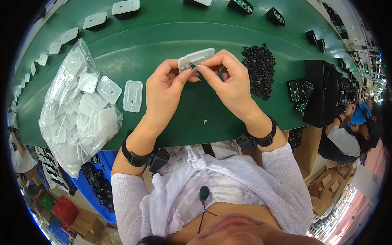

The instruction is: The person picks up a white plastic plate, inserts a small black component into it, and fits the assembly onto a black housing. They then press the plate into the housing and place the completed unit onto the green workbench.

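Observation:
Above the green table, my left hand (165, 92) grips a white plastic cover (204, 54) by its lower left end, tilted up with its inner side toward me. My right hand (228, 79) pinches a small black part (193, 66) against that inner side; the fingertips partly hide it. Right of my hands lies a pile of small black parts (259, 71). To the left, a loose white cover (132, 96) rests flat beside a clear plastic bag (67, 102) full of similar covers.
At the right stand a black box (320, 94) and several black housings with green circuit boards (300, 94). More white-topped units (95, 20) line the far side. A blue bin (92, 183) with black parts sits below the table's left edge. Another person (347, 136) works at the far right.

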Motion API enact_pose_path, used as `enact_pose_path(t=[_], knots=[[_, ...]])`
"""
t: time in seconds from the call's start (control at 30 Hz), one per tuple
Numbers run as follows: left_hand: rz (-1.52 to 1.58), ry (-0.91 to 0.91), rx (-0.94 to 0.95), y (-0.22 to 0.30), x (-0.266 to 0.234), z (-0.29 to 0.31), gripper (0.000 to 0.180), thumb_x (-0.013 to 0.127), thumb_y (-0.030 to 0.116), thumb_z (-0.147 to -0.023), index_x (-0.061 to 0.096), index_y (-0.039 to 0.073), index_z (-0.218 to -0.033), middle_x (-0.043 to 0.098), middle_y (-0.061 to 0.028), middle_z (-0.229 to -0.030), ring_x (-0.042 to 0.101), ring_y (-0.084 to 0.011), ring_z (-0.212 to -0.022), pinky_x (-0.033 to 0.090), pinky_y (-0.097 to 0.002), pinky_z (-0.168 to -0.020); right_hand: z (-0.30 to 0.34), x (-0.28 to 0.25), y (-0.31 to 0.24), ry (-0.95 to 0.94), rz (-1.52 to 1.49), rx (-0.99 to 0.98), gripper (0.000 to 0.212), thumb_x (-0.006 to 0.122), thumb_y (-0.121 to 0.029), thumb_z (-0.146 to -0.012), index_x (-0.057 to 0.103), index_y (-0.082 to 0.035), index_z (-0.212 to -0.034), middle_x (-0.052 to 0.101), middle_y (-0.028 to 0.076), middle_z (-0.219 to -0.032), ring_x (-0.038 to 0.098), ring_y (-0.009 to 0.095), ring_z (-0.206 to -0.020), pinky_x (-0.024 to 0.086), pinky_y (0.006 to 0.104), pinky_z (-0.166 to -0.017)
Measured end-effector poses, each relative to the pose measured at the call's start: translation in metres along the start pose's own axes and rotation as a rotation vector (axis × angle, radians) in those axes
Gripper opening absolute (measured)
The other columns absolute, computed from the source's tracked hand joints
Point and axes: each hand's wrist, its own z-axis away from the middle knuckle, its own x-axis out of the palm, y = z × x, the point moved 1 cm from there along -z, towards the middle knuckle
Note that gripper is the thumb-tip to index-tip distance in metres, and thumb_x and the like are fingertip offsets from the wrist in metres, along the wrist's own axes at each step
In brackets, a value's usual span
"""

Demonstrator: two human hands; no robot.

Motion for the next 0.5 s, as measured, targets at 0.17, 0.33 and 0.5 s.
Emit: enact_pose_path(t=[0.17,0.33,0.5], knots=[[0.078,-0.015,-0.03,-0.001,0.001,0.0,0.014,0.06,0.001,-0.094,0.058,-0.006,-0.106,0.065,-0.0097,-0.1,0.066,-0.0151,-0.086,0.052,-0.0259,-0.081,0.002,0.005,0.002,0.01,-0.092,0.038,0.006,0.07,-0.007,-0.087,0.065,-0.005,-0.089,0.06,-0.004,-0.083,0.05,0.002,-0.069,0.032,0.0186,-0.054],[-0.049,0.002,0.187,-0.001,0.0,0.0,0.006,0.061,0.0,-0.092,0.06,-0.005,-0.096,0.061,-0.007,-0.097,0.063,-0.0135,-0.079,0.052,-0.0241,-0.072,0.002,0.006,0.005,-0.038,-0.093,0.081,0.007,0.069,-0.008,-0.088,0.064,-0.005,-0.09,0.061,-0.003,-0.084,0.05,0.001,-0.07,0.035,0.0179,-0.057],[-0.239,0.002,0.33,-0.002,0.0,-0.002,0.004,0.061,0.0,-0.092,0.06,-0.004,-0.092,0.06,-0.0068,-0.095,0.061,-0.0127,-0.076,0.051,-0.0234,-0.068,0.002,0.008,0.013,-0.107,-0.389,0.227,0.009,0.069,-0.009,-0.09,0.062,-0.004,-0.091,0.061,-0.003,-0.082,0.049,0.001,-0.072,0.041,0.0177,-0.064]])
